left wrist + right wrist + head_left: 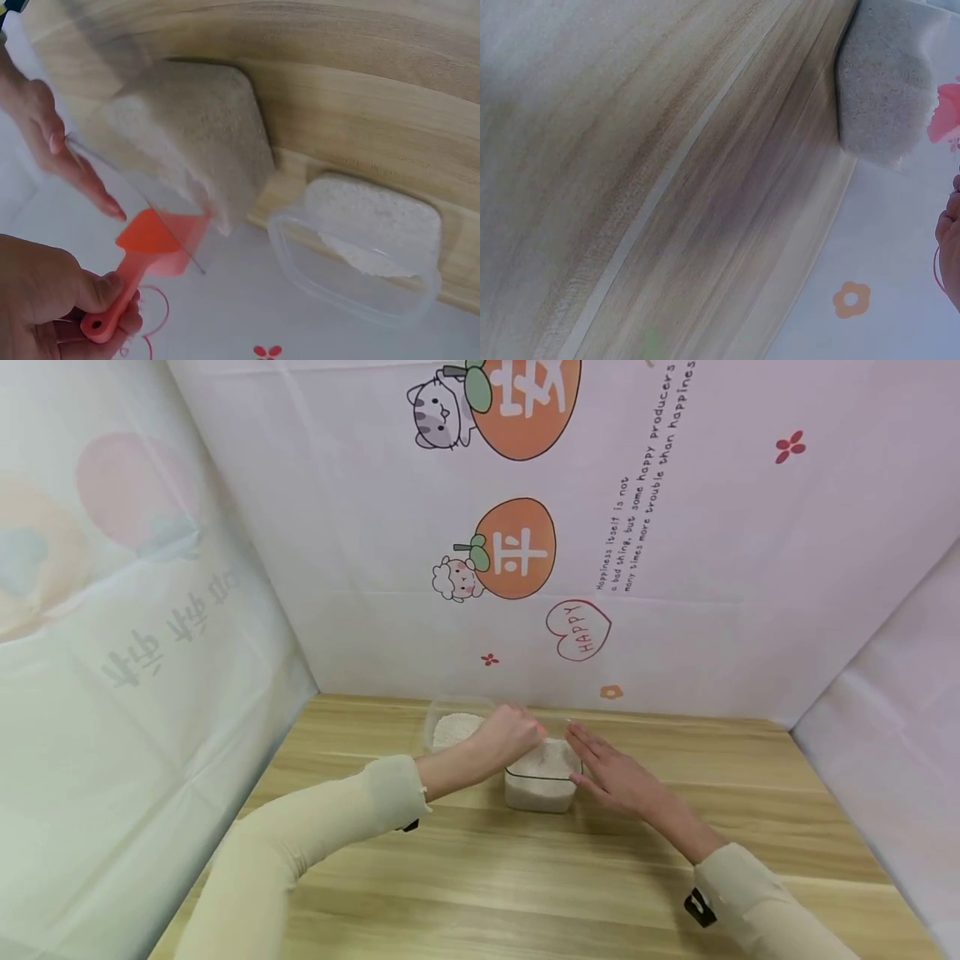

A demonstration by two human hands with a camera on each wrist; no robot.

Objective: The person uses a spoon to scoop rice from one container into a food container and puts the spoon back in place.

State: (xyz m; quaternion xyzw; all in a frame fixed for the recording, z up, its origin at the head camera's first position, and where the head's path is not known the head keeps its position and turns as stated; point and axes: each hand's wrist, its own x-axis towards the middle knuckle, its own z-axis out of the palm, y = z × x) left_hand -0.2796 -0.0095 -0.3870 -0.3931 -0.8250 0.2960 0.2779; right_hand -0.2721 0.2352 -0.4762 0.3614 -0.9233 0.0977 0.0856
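Note:
My left hand [512, 735] grips the handle of an orange-red scoop [135, 259], thumb on top and fingers curled beneath. The scoop's bowl is at the mouth of a clear container [540, 802] of fine white grains [202, 112]. My right hand [622, 783] rests on that container's right side with its fingers straight. To the left of it stands a second clear container [352, 306], which also has white grains [456, 728] in it; my left forearm partly covers it in the head view. The right wrist view catches only part of the scoop [949, 112] at its edge.
Both containers stand near the back edge of a wooden table [487, 885]. Behind it hangs a white printed cloth [390, 568], with more white cloth at the left side [112, 760] and right side [892, 777].

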